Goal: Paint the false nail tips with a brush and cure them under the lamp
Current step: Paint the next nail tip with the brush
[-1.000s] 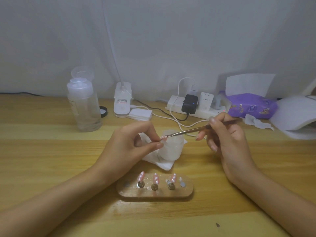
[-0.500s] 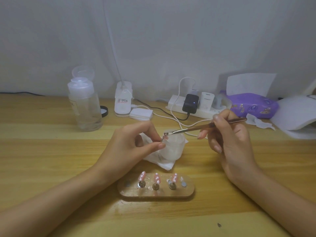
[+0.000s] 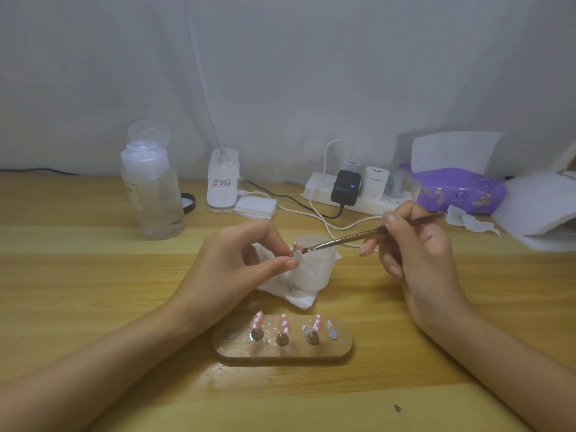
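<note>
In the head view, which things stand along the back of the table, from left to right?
Bottle → black lid → white device → pad stack → power strip → purple tissue pack → lamp.

Glossy wooden holder [image 3: 282,353], matt wood table [image 3: 93,275], clear plastic bottle [image 3: 156,198]

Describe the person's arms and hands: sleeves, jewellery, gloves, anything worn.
The left forearm and right forearm are bare to the frame's edge; no sleeve shows. The left hand and right hand wear no gloves, and no ring, watch or bracelet is visible. The right hand's fingernails look fairly long; polish cannot be told.
</note>
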Tool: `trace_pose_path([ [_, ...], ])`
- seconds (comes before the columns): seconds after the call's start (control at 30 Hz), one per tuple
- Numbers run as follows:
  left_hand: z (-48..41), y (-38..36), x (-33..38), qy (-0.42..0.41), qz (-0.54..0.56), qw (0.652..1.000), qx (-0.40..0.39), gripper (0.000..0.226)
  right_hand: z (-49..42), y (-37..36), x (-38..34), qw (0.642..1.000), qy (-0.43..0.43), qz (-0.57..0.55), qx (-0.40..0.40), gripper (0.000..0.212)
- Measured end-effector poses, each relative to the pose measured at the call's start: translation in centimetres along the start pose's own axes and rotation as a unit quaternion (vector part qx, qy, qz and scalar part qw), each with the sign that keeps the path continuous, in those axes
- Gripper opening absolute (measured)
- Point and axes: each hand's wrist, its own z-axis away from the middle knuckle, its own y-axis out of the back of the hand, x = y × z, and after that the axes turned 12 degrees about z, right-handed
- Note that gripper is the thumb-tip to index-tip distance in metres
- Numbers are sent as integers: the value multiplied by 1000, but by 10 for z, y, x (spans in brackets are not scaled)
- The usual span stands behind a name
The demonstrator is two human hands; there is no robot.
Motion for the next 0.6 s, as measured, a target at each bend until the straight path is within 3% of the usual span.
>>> trace_pose_path([
  [0.17,-1,1,0,2,5,1000,-5,13,1,0,-1,999,15,-51,-14,28],
  [0.27,-1,0,-1,5,7,1000,-3,15,2,-2,0,999,12,-24,-34,25],
  [0.47,0,0,0,8,7,1000,-5,14,0,1,0,1000,-11,-19,8,27],
  [0.6,-1,0,0,10,8,1000,-8,13,3,-2,-1,999,7,-33,-25,24],
])
